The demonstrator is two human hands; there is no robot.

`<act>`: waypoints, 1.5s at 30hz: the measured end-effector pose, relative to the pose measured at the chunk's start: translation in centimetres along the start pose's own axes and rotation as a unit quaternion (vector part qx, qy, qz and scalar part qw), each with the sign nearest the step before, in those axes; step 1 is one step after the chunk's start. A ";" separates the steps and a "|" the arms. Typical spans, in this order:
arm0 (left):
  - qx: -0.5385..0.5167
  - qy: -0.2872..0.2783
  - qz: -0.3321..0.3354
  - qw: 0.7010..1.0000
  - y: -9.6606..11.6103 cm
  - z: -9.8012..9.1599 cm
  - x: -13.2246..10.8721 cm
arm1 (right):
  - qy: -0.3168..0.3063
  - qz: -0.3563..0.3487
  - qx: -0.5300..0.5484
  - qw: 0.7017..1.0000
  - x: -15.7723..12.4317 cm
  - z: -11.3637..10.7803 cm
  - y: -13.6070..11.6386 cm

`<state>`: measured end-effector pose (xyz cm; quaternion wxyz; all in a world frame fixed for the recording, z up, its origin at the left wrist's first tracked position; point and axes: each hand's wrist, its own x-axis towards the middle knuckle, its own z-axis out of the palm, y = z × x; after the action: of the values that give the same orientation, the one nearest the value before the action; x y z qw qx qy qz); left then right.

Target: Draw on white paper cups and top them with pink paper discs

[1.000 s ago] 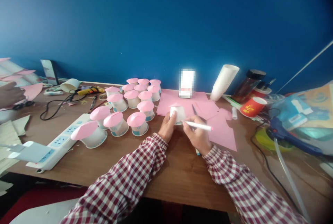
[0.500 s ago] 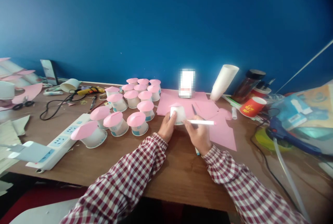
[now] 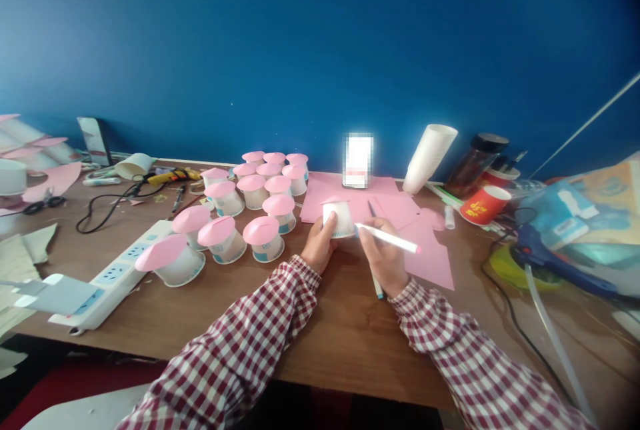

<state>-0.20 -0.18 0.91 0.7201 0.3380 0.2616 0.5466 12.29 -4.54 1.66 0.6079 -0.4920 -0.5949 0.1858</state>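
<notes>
The brown bench (image 3: 325, 330) carries rows of pink-topped cups (image 3: 256, 195), a white power strip (image 3: 113, 275) beside them, flat pink paper (image 3: 431, 265), a blue-ended pen (image 3: 377, 287) and, towards the back, a stack of white cups (image 3: 430, 158).

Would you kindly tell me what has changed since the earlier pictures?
The cup in the left grip has turned slightly, and the right grip has moved the pen rightward. At far left, another person's hand has gone from view. Neither grip let go; the pink-topped cups stayed put.
</notes>
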 end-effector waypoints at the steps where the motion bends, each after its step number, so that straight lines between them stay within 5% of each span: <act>1: 0.003 -0.001 0.001 1.000 0.0 0.0 0.0 | -0.003 -0.001 -0.006 1.000 0.0 0.0 -0.1; 45: 0.032 -0.006 0.025 0.999 -0.3 0.1 -0.1 | -0.026 -0.036 -0.060 0.997 0.0 0.1 -0.3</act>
<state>-0.03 -0.36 0.74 0.6967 0.3706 0.2665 0.5534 12.06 -4.61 1.93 0.5680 -0.5009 -0.6379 0.1399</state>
